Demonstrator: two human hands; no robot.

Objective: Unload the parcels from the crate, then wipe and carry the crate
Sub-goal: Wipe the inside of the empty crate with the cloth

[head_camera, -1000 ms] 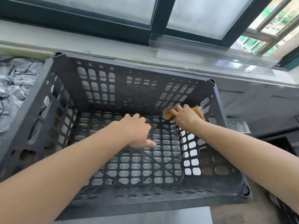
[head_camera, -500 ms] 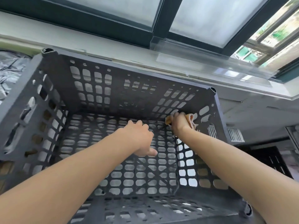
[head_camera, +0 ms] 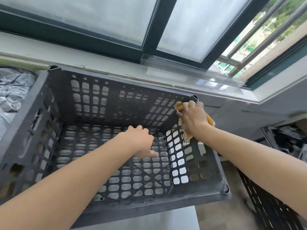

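Fingers [head_camera: 191, 106] of R hand [head_camera: 193, 118] are clamping orange cloth [head_camera: 209, 120] on crate [head_camera: 113, 83], far-right corner; L hand [head_camera: 141, 141] is hanging inside, fingers loosely curled, holding nothing.

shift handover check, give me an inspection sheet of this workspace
surface: pale top under crate, little visible
job's things: crate empty; cloth at its far right corner; parcels outside, left
clutter: second crate at right
hands: right hand grips cloth; left hand inside crate, holding nothing
cables: nothing seen
surroundings: window and sill behind
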